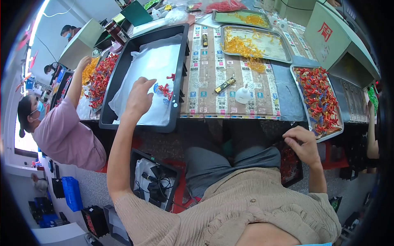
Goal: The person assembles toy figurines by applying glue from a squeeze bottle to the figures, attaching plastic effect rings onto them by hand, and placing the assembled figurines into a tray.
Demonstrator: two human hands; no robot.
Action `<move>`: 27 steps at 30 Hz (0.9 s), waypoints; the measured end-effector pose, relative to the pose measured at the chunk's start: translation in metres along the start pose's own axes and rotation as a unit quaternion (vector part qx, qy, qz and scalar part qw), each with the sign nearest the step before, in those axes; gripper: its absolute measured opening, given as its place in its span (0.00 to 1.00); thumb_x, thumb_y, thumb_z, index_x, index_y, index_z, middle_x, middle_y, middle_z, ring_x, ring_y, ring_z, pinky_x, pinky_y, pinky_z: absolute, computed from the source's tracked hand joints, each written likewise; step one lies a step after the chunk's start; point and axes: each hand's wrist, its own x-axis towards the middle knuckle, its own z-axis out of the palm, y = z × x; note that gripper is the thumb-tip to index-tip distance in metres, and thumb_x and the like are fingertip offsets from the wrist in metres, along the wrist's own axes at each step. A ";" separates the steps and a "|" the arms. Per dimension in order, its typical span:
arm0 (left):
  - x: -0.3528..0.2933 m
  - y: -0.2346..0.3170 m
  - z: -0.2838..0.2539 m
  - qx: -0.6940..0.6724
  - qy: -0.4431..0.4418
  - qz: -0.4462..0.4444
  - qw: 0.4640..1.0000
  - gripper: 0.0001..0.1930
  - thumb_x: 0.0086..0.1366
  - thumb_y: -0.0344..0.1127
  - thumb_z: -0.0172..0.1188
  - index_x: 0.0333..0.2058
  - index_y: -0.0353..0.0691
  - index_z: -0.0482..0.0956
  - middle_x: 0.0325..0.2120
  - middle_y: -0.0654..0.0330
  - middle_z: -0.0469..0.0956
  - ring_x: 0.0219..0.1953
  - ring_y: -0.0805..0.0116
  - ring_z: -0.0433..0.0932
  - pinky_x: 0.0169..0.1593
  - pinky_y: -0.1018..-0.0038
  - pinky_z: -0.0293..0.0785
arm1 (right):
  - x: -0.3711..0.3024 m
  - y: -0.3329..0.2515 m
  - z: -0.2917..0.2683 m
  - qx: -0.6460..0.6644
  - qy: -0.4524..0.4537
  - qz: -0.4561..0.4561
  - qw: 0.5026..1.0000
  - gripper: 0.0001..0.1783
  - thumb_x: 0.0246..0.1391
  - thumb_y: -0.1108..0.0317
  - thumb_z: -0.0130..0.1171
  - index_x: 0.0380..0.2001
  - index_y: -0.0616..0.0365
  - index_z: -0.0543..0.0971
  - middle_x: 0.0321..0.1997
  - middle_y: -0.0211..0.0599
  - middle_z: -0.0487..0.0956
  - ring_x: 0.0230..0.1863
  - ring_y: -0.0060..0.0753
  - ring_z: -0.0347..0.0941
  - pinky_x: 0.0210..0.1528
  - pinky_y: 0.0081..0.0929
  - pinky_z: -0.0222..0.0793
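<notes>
My left hand (139, 98) is over a black tray (179, 69) lined with a white sheet (158, 53). Its index finger is stretched out and the thumb is apart from it. Right beside the fingertips lies a small blue piece (156, 87); small red pieces (165, 91) with blue parts lie further right on the sheet. My right hand (304, 145) is low, off the table's front edge, with fingers bent and thumb near the index tip; anything held there is too small to make out. Closest to it is a metal tray (339, 128) heaped with red, blue and orange pieces (316, 94).
Farther back, metal trays (283, 55) hold yellow pieces (242, 46). A white squeeze bottle (243, 95) and a black-and-gold item (225, 85) stand on the patterned table cover (197, 104). At left, a masked person (65, 131) reaches over red pieces (102, 76). A box of cables (158, 180) is below.
</notes>
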 end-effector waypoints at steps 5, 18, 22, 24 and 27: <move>0.027 -0.012 0.017 0.037 -0.160 0.012 0.986 0.19 0.55 0.23 0.62 0.48 0.38 0.77 0.46 0.51 0.74 0.50 0.54 0.74 0.55 0.67 0.70 | -0.005 -0.004 0.021 0.054 -0.032 0.003 0.998 0.06 0.48 0.75 0.65 0.33 0.62 0.82 0.32 0.38 0.81 0.32 0.29 0.76 0.32 0.22 0.70; -0.026 0.027 -0.031 -0.487 0.085 -0.137 0.858 0.12 0.59 0.30 0.64 0.40 0.31 0.76 0.31 0.59 0.78 0.26 0.76 0.77 0.31 0.81 0.75 | 0.018 -0.004 0.057 0.114 0.008 0.012 0.993 0.07 0.49 0.75 0.63 0.35 0.61 0.82 0.34 0.37 0.80 0.33 0.29 0.76 0.35 0.21 0.71; -0.073 0.067 -0.019 -0.684 0.088 -0.145 0.709 0.17 0.65 0.31 0.58 0.52 0.32 0.73 0.40 0.55 0.79 0.29 0.73 0.79 0.34 0.76 0.80 | 0.048 0.000 0.079 0.110 0.085 0.041 0.989 0.20 0.49 0.73 0.64 0.47 0.58 0.77 0.44 0.40 0.78 0.41 0.32 0.75 0.42 0.24 0.71; -0.091 0.093 -0.009 -0.748 0.062 -0.152 0.643 0.17 0.67 0.29 0.55 0.53 0.33 0.72 0.42 0.55 0.78 0.33 0.71 0.81 0.37 0.76 0.82 | 0.068 0.006 0.092 0.057 0.128 0.012 0.990 0.24 0.47 0.71 0.66 0.51 0.57 0.75 0.46 0.41 0.77 0.44 0.35 0.74 0.45 0.27 0.70; -0.111 0.120 0.009 -0.800 0.018 -0.158 0.578 0.16 0.67 0.27 0.54 0.53 0.35 0.72 0.47 0.55 0.77 0.38 0.68 0.81 0.41 0.76 0.82 | 0.094 0.016 0.111 -0.009 0.180 -0.032 0.983 0.31 0.45 0.68 0.68 0.55 0.57 0.71 0.49 0.44 0.76 0.48 0.40 0.73 0.51 0.32 0.68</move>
